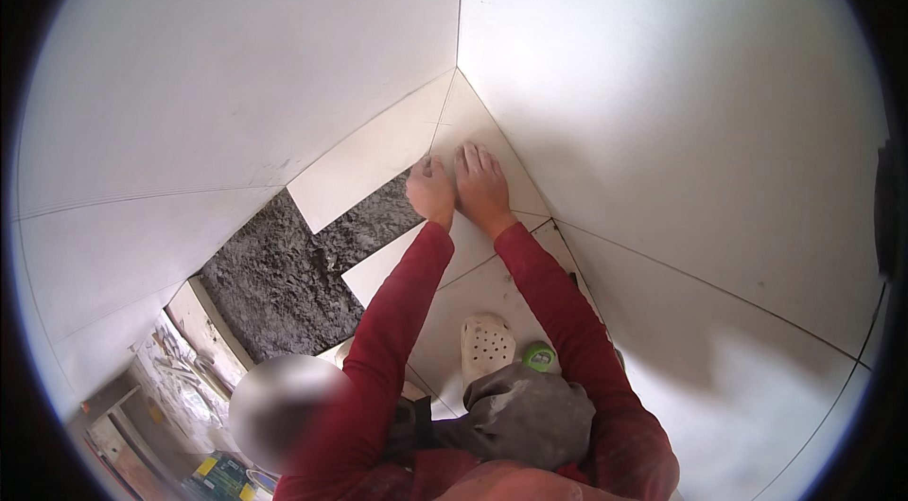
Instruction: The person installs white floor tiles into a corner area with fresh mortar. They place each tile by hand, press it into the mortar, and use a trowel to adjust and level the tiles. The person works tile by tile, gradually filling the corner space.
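Note:
My left hand [431, 191] is closed, its fingers curled down at the joint between floor tiles. Whatever it grips, if anything, is hidden. Beside it my right hand [483, 185] lies flat, fingers stretched out, on a cream floor tile [463, 121] in the corner. Another cream tile [369, 151] runs along the left wall, its edge meeting the first at a thin joint. To the left of my hands, dark grey wet mortar [274, 279] lies exposed, reaching in a strip up to my left hand. A further tile [380, 266] borders the mortar on the near side, partly behind my left sleeve.
Large white wall panels [246, 56] meet in the corner ahead. Near my knee are a cream clog with holes [487, 345] and a round green thing [539, 356]. A board [210, 321] edges the mortar at left. A green-and-yellow package [222, 477] and a blurred round shape [274, 406] show lower left.

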Available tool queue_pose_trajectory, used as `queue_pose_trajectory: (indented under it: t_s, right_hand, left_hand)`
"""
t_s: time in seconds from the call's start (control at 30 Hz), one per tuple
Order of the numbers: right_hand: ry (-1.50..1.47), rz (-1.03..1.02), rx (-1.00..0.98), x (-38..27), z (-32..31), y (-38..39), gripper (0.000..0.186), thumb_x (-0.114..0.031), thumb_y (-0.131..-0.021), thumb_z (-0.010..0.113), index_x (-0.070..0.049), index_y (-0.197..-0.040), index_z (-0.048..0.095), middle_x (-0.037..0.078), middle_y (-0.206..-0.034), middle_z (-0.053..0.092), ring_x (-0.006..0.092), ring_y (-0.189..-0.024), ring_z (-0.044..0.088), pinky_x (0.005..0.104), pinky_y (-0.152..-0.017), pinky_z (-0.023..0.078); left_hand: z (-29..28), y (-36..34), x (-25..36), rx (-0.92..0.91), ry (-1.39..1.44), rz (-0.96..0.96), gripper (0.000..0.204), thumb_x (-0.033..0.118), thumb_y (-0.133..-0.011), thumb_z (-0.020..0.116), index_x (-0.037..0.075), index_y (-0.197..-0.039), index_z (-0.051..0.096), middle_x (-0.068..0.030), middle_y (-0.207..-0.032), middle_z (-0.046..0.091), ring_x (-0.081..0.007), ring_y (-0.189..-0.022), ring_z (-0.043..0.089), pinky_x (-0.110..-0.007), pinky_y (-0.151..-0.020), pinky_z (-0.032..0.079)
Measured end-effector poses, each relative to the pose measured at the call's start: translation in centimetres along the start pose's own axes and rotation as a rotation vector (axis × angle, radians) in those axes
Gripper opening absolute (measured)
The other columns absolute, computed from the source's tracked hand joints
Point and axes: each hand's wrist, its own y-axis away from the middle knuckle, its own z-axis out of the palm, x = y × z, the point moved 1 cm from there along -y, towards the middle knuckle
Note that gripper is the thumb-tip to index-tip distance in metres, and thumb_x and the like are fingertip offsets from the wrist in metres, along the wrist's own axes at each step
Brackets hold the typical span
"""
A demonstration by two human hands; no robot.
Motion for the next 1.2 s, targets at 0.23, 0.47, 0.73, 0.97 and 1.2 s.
queue_pose_trajectory:
  t_s: [0.23, 0.47, 0.73, 0.97, 1.2]
  right_hand:
    - [-0.158, -0.072, -0.004, 1.5, 0.2, -0.5, 0.074, -0.034, -0.085, 0.068, 0.001, -0.147, 0.046, 0.025, -0.16, 0.034, 0.0412, -0.152, 0.026, 0.0576, -0.122, 0.02]
    - [-0.048, -0.074, -0.009, 1.1, 1.0, -0.6, 0.078, -0.044, -0.085, 0.066, 0.001, -0.146, 0.049, 0.024, -0.16, 0.036, 0.0432, -0.15, 0.028, 0.0662, -0.119, 0.018]
    - [0.05, -0.067, 0.067, 0.8, 1.7, -0.1, 0.072, -0.042, -0.085, 0.063, 0.001, -0.142, 0.054, 0.024, -0.157, 0.039, 0.0447, -0.147, 0.033, 0.0698, -0.116, 0.02]
    - [0.032, -0.075, 0.072, 0.6, 1.8, 0.0, 0.07, -0.041, -0.085, 0.063, -0.001, -0.142, 0.055, 0.024, -0.157, 0.04, 0.0457, -0.146, 0.033, 0.0699, -0.116, 0.022]
    - [0.014, -0.038, 0.08, 0.6, 1.7, 0.4, 0.071, -0.039, -0.083, 0.063, 0.0, -0.142, 0.053, 0.023, -0.157, 0.04, 0.0444, -0.147, 0.032, 0.0702, -0.115, 0.024]
  left_hand:
    - [-0.1, -0.2, 0.2, -0.022, -0.039, -0.054, 0.04, 0.038, -0.092, 0.068, -0.001, -0.097, 0.076, -0.0218, -0.091, 0.075, -0.0388, -0.083, 0.072, -0.048, -0.076, 0.055]
    - [-0.2, -0.6, 0.2, -0.001, -0.131, 0.054, 0.035, 0.032, -0.091, 0.071, -0.002, -0.09, 0.075, -0.0197, -0.079, 0.073, -0.0337, -0.072, 0.071, -0.044, -0.071, 0.055]
    - [0.1, -0.6, -0.2, -0.027, -0.103, 0.078, 0.033, 0.029, -0.091, 0.072, -0.004, -0.092, 0.074, -0.0161, -0.078, 0.074, -0.0275, -0.069, 0.07, -0.041, -0.069, 0.055]
    - [-0.2, -0.7, -0.4, -0.031, -0.065, 0.086, 0.034, 0.03, -0.091, 0.071, -0.004, -0.094, 0.075, -0.0172, -0.082, 0.075, -0.0284, -0.072, 0.072, -0.042, -0.071, 0.055]
    - [-4.9, 1.6, -1.5, -0.376, -0.154, 0.308, 0.03, 0.025, -0.097, 0.063, -0.001, -0.109, 0.071, -0.0174, -0.101, 0.073, -0.0325, -0.093, 0.07, -0.043, -0.082, 0.053]
